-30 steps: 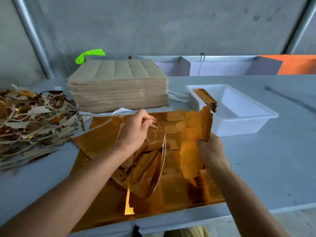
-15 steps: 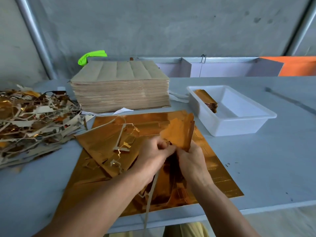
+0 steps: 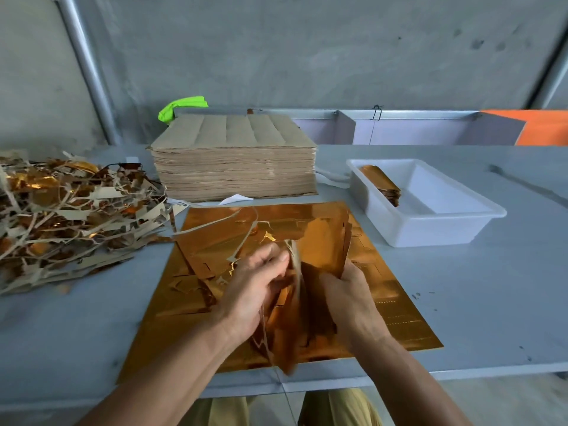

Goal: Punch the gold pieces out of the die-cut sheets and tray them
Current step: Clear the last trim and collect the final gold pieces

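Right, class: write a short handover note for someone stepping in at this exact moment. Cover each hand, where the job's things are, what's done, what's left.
Left hand: pinches a thin waste strip.
Right hand: grips a bunch of gold pieces above the gold die-cut sheet.
White tray, right: holds one stack of gold pieces.
Scrap pile, left; unpunched sheet stack behind.
Done: one stack trayed.
Left: strip the waste, tray this bunch, work through the stack.
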{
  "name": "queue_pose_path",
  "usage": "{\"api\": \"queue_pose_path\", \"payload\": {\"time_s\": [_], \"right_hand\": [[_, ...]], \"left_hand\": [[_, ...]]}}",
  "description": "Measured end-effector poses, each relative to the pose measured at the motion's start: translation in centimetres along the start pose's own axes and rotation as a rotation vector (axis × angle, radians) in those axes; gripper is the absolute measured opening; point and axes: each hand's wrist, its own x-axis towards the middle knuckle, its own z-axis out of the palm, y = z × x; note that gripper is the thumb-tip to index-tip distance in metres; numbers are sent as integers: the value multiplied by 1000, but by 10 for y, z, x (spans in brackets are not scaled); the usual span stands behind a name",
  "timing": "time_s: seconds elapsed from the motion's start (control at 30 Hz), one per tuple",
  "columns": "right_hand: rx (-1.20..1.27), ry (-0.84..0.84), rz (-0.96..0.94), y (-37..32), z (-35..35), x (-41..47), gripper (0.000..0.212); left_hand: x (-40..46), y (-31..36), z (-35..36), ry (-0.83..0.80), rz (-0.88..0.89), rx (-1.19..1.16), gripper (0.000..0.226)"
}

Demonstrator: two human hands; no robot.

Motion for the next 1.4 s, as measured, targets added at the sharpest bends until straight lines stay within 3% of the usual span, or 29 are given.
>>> {"api": "queue_pose_path", "payload": {"time_s": [0.07,0.23,0.33,0.43,0.57,0.67,0.8,0.87,0.97,1.07,1.13,1.27,1.33,1.4], "right_hand": [[81,-62,17,-5,3,-4,27],[178,-82,15,-6,-5,-7,44],[203,-79,126,-7,-15,-5,29],[194,-95,210,-4,-18,-4,31],[260,-66,218,-1,-11,-6,20],[362,-60,314,3,-10,-8,14],[361,-20,391,6,-20,-4,7],[327,75,369,7,-33,3,4],[304,199,361,7,-57,11,5],[295,316,350,5,-71,15,6],[201,324,318,6,-68,15,17],[24,227,252,7,-42,10,22],[-65,151,257,9,-28,10,22],[-112,77,254,12,-17,11,24]], "left_hand": [[-8,-2,7,-86,113,200,16],[-7,-22,17,-203,372,547,26],[-6,-30,14,-277,363,598,35],[-6,-29,13,-278,292,367,30],[5,-30,16,-12,85,-136,30],[16,-21,12,98,-15,-474,26],[24,3,-9,243,-113,-521,28],[30,21,-33,353,-57,-328,28],[39,49,-76,528,179,89,30],[41,55,-104,548,364,577,24],[34,46,-106,413,379,964,28],[20,19,-83,-40,307,1482,85],[19,3,-71,-155,277,1680,86],[17,-9,-63,-181,204,1694,74]]}}
